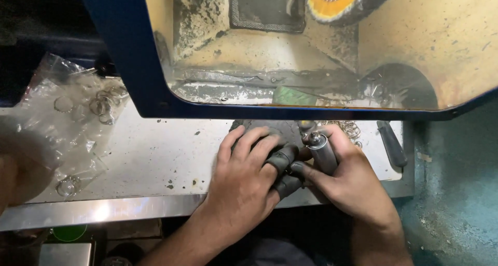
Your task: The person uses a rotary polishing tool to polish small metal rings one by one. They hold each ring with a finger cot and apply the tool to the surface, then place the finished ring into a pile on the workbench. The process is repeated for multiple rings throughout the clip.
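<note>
My right hand (pixel 348 179) grips a grey metal rotary handpiece (pixel 322 153), its tip pointing up and away from me. My left hand (pixel 244 180) rests on a dark block (pixel 270 128) on the metal bench (pixel 155 152); its thumb and forefinger wear black finger covers and pinch something small right beside the tool tip. What they pinch is too small to make out.
A blue-framed dust hood (pixel 129 64) with a dirty yellow interior stands behind the hands. A clear plastic bag (pixel 67 115) with metal rings lies at left. More rings (pixel 350 128) and a black-handled tool (pixel 391 144) lie at right.
</note>
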